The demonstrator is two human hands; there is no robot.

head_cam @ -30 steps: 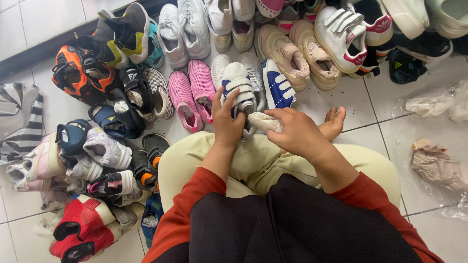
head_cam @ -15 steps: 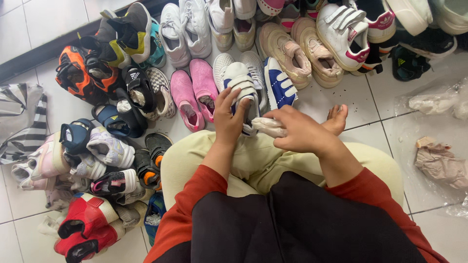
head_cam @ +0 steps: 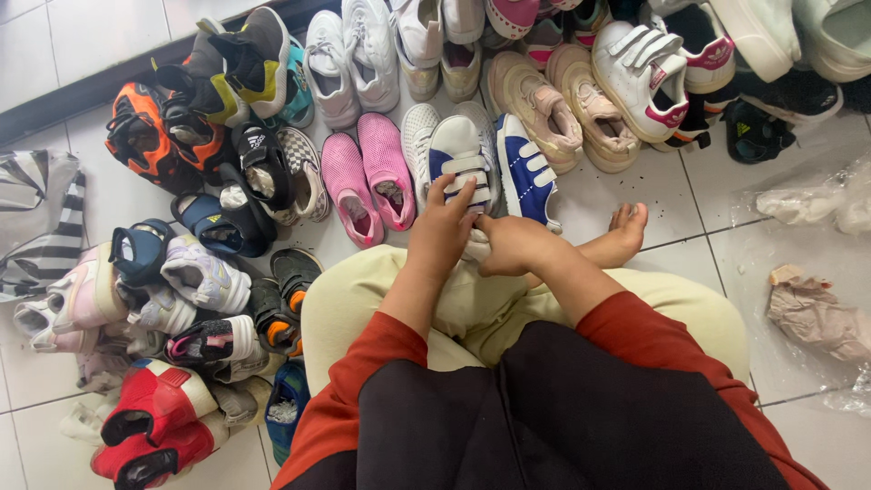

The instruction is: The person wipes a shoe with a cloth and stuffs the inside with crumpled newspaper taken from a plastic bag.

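While the person sat on the tiled floor (head_cam: pixel 635 195), the white-and-blue strap shoe (head_cam: pixel 461 163) stood at the front of the crowded shoe pile. It might have tipped against the blue-and-white shoe (head_cam: pixel 528 172) just right of it, should the fingers have pressed unevenly. The left hand (head_cam: pixel 442 231) lay over the strap shoe's heel, fingers spread and touching its straps. The right hand (head_cam: pixel 513 245) sat curled just below that shoe, its grip closed on a pale wad, I judged.
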